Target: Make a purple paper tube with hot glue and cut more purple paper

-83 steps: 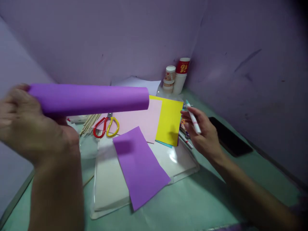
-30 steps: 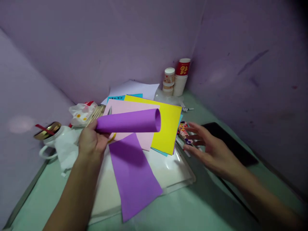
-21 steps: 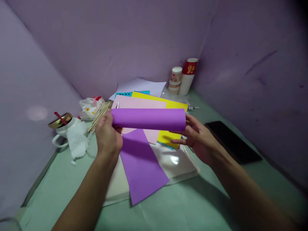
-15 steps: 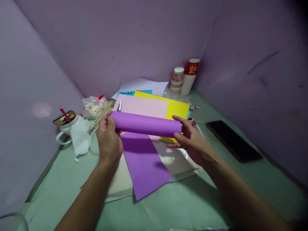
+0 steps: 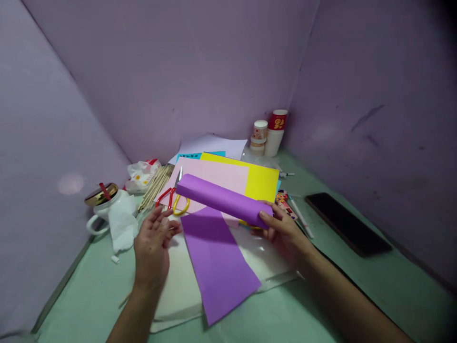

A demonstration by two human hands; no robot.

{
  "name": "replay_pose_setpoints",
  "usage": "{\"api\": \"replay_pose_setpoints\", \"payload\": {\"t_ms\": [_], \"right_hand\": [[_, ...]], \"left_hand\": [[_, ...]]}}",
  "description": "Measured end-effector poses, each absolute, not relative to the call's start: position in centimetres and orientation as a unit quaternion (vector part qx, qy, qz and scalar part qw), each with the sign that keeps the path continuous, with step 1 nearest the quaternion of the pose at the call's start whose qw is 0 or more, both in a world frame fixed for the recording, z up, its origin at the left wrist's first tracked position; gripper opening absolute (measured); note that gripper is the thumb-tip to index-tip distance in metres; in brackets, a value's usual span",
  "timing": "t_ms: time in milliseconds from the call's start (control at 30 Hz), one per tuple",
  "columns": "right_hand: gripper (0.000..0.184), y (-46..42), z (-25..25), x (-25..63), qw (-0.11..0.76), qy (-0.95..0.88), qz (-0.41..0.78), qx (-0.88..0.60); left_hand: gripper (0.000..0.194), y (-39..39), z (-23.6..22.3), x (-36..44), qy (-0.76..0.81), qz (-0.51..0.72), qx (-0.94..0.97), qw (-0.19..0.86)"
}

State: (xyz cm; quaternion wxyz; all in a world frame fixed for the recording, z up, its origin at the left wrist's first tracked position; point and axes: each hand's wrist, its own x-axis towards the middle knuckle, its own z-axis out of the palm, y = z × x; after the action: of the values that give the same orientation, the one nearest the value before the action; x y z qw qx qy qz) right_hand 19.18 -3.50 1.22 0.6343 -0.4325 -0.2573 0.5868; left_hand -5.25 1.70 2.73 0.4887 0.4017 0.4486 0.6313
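A rolled tube of purple paper is held up at its right end by my right hand, thumb on top and fingers beneath. The tube's left end is free and tilts upward. My left hand is off the tube, palm turned inward with loosely curled, parted fingers and nothing in them. Below the tube lies a flat purple sheet, cut at a slant, on a white stack. Scissors with red and yellow handles rest on a pink sheet, just beyond my left hand.
Yellow paper lies under the pink sheet. At left stand a white mug with tissue on it and a bundle of wooden sticks. Paper cups are stacked at the back corner. On the right are a pen and a black phone.
My left hand has let go of the tube and dropped back toward me. My right hand has closed on the right end, which is lower now. The scissors' handles have come into view.
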Motion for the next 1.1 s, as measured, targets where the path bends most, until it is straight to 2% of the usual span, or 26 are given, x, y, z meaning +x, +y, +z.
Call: {"api": "replay_pose_setpoints", "payload": {"t_ms": [133,333,633,1100], "right_hand": [[0.051,-4.0,1.1,18.2,0.618,-0.277,0.608,-0.414],[0.06,-4.3,-0.4,17.3,0.586,-0.352,0.61,-0.401],[0.057,-3.9,-1.4,17.4,0.577,-0.441,0.526,-0.444],[0.054,-4.2,-0.7,17.1,0.537,-0.476,0.521,-0.462]], "left_hand": [[0.053,0.6,3.3,-4.5,0.447,0.577,0.423,0.537],[0.03,-0.9,2.3,-3.9,0.425,0.516,0.495,0.555],[0.034,-1.2,2.7,-3.6,0.435,0.509,0.425,0.61],[0.036,-1.2,3.1,-3.6,0.456,0.503,0.409,0.61]]}}
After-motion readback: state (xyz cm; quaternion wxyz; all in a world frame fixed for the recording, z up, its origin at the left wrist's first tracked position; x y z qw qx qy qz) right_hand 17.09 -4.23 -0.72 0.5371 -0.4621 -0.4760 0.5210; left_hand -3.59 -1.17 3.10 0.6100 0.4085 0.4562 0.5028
